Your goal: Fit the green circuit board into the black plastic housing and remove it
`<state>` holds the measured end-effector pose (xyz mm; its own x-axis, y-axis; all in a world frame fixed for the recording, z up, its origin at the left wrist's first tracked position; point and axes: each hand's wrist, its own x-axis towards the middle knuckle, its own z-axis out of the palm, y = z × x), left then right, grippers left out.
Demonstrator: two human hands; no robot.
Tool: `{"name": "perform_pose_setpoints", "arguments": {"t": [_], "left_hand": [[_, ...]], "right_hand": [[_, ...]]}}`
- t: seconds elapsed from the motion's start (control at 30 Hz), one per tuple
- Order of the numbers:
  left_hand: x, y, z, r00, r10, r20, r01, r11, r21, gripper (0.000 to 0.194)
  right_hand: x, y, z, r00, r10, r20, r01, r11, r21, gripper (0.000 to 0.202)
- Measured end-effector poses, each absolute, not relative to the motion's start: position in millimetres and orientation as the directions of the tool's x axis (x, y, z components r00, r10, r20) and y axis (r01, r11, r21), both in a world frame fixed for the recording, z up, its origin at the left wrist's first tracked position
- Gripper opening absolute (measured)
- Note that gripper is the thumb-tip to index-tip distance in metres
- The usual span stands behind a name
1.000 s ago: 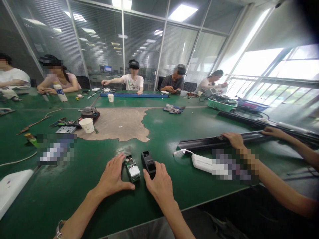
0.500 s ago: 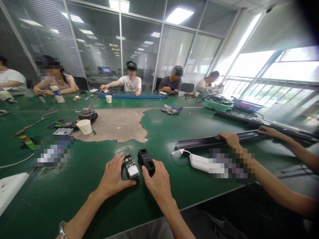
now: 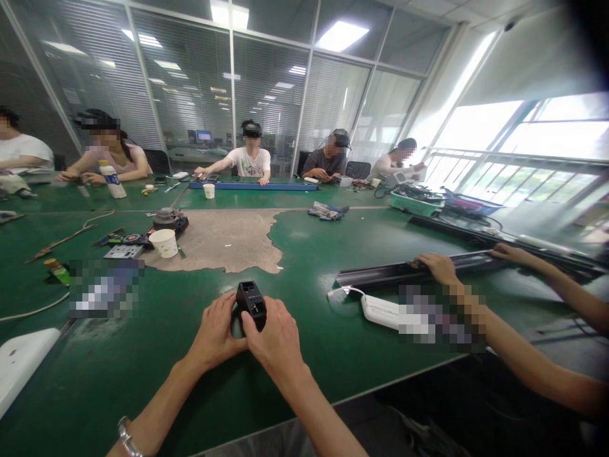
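A black plastic housing (image 3: 251,297) with cut-out openings in its top face is in front of me, low over the green table. My right hand (image 3: 278,331) is closed around its right side and near end, the thumb pressed on the top. My left hand (image 3: 215,331) curves around the left side, its fingertips by the housing's far left edge and its thumb at the near end. The small circuit board that the left hand held is hidden under the housing. How far the housing sits over it I cannot tell.
A co-worker's hand (image 3: 440,268) rests on a long black rail (image 3: 380,270) at the right. Near it lies a white power strip (image 3: 380,311). A paper cup (image 3: 164,243) and electronic parts (image 3: 124,251) stand at the left, beside a bare brown patch (image 3: 228,238).
My right hand has moved left with the black housing, bringing it over the circuit board in my left hand. The board, visible before, is now covered. The co-worker's hands have barely moved.
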<state>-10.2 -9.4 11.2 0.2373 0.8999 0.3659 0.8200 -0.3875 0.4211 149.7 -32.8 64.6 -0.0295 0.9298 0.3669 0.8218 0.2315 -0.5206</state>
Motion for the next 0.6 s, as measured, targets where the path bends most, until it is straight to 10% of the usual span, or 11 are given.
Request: {"name": "perform_pose_setpoints", "arguments": {"t": [0.6], "left_hand": [[-27.3, -7.2, -4.6, 0.292, 0.898, 0.328, 0.856, -0.398, 0.33, 0.111]], "right_hand": [[129.9, -29.8, 38.0, -0.078, 0.951, 0.3, 0.902, 0.196, -0.386, 0.03]]}}
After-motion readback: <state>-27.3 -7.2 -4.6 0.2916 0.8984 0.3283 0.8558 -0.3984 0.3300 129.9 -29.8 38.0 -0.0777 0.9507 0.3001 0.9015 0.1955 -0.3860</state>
